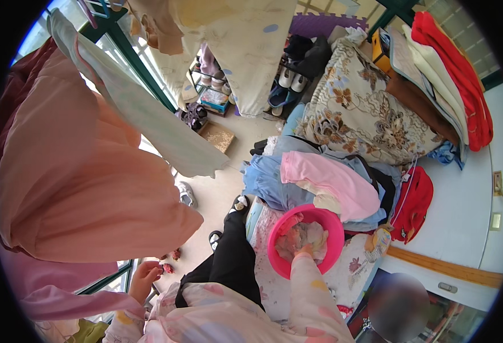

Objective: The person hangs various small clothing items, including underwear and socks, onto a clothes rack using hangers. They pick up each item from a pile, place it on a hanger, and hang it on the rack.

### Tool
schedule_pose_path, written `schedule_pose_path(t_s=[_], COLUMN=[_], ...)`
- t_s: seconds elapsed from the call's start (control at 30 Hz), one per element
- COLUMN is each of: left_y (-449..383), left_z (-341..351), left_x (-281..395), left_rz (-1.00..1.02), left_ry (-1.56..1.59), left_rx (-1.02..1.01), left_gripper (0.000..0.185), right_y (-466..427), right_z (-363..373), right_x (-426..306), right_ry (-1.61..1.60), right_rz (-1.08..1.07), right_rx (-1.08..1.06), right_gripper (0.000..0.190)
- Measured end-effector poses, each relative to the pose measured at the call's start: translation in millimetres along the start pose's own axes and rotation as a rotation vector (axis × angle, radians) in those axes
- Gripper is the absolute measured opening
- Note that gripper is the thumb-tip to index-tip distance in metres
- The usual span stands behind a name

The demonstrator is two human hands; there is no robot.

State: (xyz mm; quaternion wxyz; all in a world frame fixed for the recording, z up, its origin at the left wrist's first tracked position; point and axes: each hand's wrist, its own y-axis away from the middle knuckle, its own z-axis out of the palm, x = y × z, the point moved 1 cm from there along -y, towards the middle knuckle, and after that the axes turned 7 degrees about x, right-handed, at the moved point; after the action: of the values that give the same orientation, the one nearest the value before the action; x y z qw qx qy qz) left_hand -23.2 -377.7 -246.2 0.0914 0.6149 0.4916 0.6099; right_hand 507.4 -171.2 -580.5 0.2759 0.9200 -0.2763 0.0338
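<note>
My right hand (305, 250) reaches down into a bright pink plastic basin (336, 253). Its fingers are buried in crumpled pale and pinkish clothes (308, 236), so their grip is hidden. The basin stands on a floral-printed cover (273, 274), beside my black-trousered leg. On the left, my left hand (145, 276) is raised with loosely bent fingers, and nothing shows in it. Just above it hangs a large peach-coloured cloth (101, 206). A mauve cloth (84, 302) crosses close to my left wrist.
A pile of blue clothes (262, 180) with a pink garment (333, 184) lies behind the basin. A floral-covered bundle (358, 107) rises farther back. The shoe rack (292, 77), a cardboard box lid (217, 136) and a grey shoe (185, 194) occupy the floor. White cabinet doors (453, 201) stand right.
</note>
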Motion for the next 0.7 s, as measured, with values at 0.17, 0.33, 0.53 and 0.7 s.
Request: schedule_pose_path(t_s=[0.17, 0.33, 0.53, 0.7], left_y=[-1, -3, -2, -1], left_z=[24, 30, 23, 50], left_x=[5, 25, 12, 21], left_rz=[0.022, 0.05, 0.071, 0.14], left_ry=[0.027, -0.067, 0.021, -0.01], left_rx=[-0.093, -0.188, -0.171, -0.352], left_gripper=[0.022, 0.024, 0.025, 0.026], right_y=[13, -13, -5, 1], right_z=[-17, 38, -67, -150], right_x=[29, 20, 41, 81], right_ry=[0.133, 0.005, -0.748, -0.468], right_rz=[-0.559, -0.344, -0.139, -0.197], right_rx=[-0.054, -0.013, 0.225, 0.078], right_gripper=[0.052, 0.054, 0.051, 0.041])
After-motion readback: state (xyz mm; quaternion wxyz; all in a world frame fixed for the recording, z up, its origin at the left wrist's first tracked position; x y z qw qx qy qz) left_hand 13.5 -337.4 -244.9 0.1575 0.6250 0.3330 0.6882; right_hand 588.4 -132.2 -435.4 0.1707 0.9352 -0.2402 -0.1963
